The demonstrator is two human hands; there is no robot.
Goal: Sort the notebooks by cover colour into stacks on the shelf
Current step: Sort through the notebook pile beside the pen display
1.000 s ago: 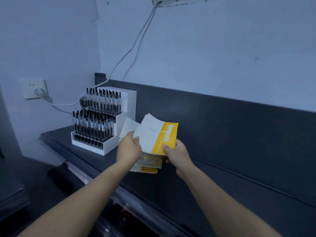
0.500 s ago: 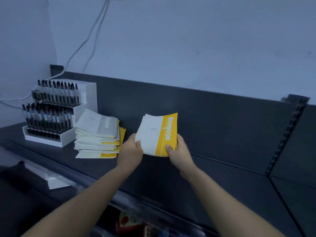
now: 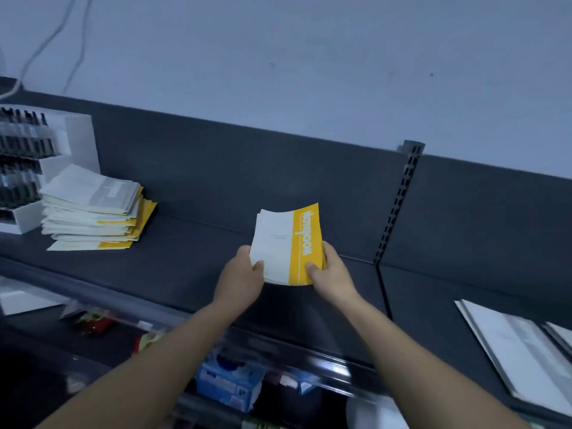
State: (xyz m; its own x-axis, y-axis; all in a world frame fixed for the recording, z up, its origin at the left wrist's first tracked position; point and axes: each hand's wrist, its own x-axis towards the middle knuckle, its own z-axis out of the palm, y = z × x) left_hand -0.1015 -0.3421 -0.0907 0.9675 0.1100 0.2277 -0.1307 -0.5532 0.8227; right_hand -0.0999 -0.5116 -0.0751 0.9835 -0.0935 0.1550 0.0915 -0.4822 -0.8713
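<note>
Two hands hold one small bunch of yellow notebooks (image 3: 288, 243) between them. The left hand (image 3: 240, 274) grips the white side, with its thumb on top and its fingers curled under. The right hand (image 3: 329, 274) grips the yellow side, with its thumb pressed on the cover and its fingers wrapped round the edge. The bunch has more than one notebook in it, but the edges are too close together to count. It is over the middle of the dark shelf (image 3: 185, 267), low down. I cannot tell if it touches.

Well off to the left, one messy pile (image 3: 89, 227) of notebooks lies on the shelf. One grey notebook (image 3: 102, 190) is on top, and yellow ones stick out under it. Just left of the pile stands one white pen stand (image 3: 77, 134) with two rows of dark pens.

On the right, past one post (image 3: 399, 199) with slots, at least two pale notebooks (image 3: 520, 351) lie flat. Under the shelf is one blue pack (image 3: 229, 388).
</note>
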